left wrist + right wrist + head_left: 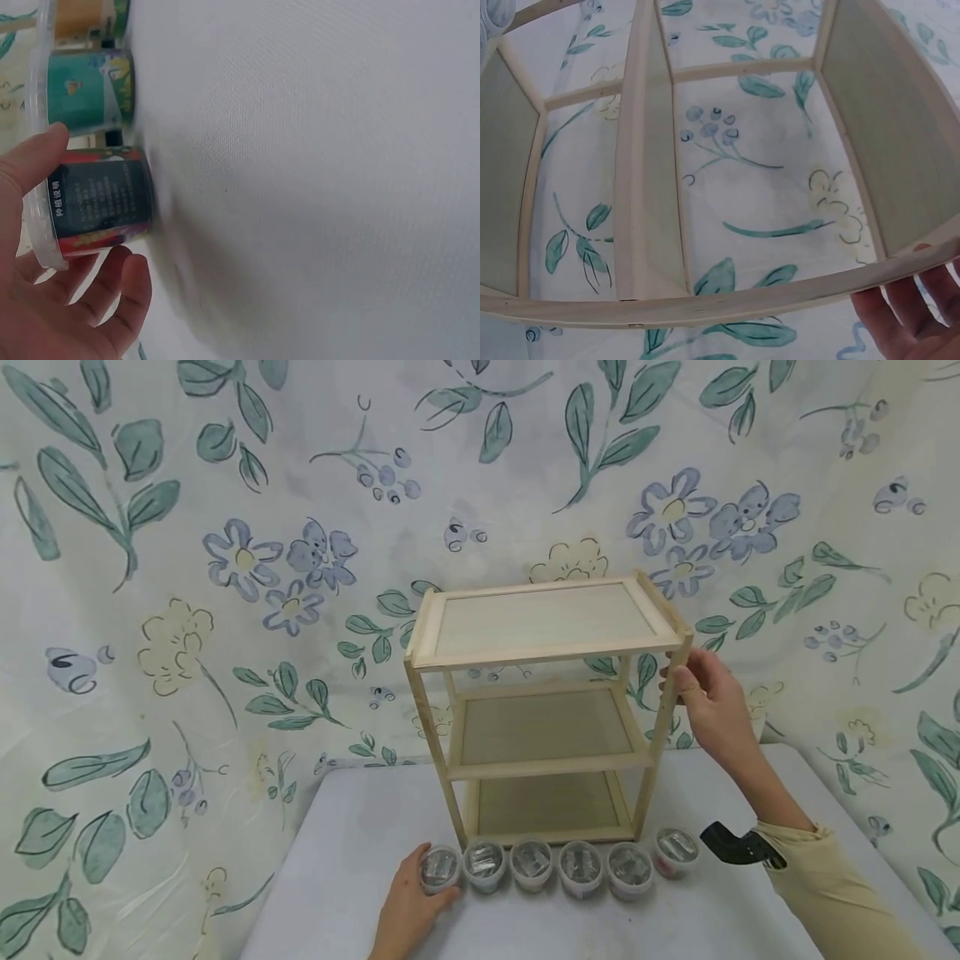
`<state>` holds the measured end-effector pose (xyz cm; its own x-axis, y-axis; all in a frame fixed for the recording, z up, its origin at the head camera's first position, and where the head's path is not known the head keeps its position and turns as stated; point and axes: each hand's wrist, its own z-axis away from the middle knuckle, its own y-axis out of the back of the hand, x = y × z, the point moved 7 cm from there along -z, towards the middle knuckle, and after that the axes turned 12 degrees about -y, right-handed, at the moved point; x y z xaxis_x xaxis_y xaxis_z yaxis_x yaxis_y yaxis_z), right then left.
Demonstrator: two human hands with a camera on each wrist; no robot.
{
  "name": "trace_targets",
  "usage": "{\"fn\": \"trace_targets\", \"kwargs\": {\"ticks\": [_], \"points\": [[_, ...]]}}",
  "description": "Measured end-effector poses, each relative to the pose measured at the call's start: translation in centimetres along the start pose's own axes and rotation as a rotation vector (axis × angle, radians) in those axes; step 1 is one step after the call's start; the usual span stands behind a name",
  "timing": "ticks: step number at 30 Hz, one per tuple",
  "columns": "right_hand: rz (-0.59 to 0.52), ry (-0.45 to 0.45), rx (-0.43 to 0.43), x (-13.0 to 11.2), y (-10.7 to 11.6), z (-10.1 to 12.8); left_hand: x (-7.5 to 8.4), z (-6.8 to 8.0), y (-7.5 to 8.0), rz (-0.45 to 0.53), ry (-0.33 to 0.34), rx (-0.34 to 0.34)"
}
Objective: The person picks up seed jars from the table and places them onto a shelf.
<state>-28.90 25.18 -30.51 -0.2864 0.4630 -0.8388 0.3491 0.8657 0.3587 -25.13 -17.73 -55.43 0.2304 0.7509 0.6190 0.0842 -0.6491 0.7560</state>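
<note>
A pale wooden rack point(545, 625) with three shelves stands upright at the middle of a white table point(352, 827). My right hand point(678, 683) grips its front right post just below the top shelf; in the right wrist view the fingers point(907, 315) curl round that post point(705, 300). Several small clear-lidded cups sit in a row in front of the rack. My left hand point(429, 881) holds the leftmost cup point(439, 867) as it stands on the table. In the left wrist view this cup point(101, 199) has a dark label, with thumb and fingers either side.
Beside the held cup stand a teal-labelled cup point(86, 90) and more cups, ending with the rightmost point(677, 847). A floral cloth point(225, 568) hangs behind and around the table. A black wrist mount point(738, 847) sits on my right sleeve.
</note>
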Motion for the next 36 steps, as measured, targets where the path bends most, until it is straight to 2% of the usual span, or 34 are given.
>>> {"fn": "trace_targets", "kwargs": {"ticks": [6, 11, 15, 20, 25, 28, 32, 36], "points": [[0.012, -0.001, -0.006, 0.2, 0.0, 0.0, -0.1, 0.0, 0.7, -0.054, 0.022, 0.011], [0.000, -0.004, -0.014, 0.3, -0.2, 0.1, 0.5, -0.2, 3.2, -0.110, 0.036, 0.058], [-0.009, -0.001, -0.014, 0.4, -0.3, 0.2, 1.5, -0.5, 6.4, -0.124, 0.037, 0.081], [-0.002, -0.009, -0.002, 0.3, -0.2, 0.2, 3.0, -1.3, 11.5, -0.095, 0.048, 0.141], [0.003, -0.015, -0.002, 0.2, -0.4, 0.2, 4.7, -2.0, 16.3, -0.104, -0.023, 0.192], [-0.015, -0.005, -0.001, 0.2, -0.4, 0.3, 5.9, -2.7, 18.6, -0.128, -0.084, 0.171], [-0.028, 0.003, 0.001, 0.2, -0.3, 0.4, 7.4, -4.1, 21.2, -0.155, -0.119, 0.117], [-0.047, 0.019, -0.017, 0.1, -0.3, 0.1, 8.9, -5.4, 23.6, -0.160, -0.153, 0.120]]}}
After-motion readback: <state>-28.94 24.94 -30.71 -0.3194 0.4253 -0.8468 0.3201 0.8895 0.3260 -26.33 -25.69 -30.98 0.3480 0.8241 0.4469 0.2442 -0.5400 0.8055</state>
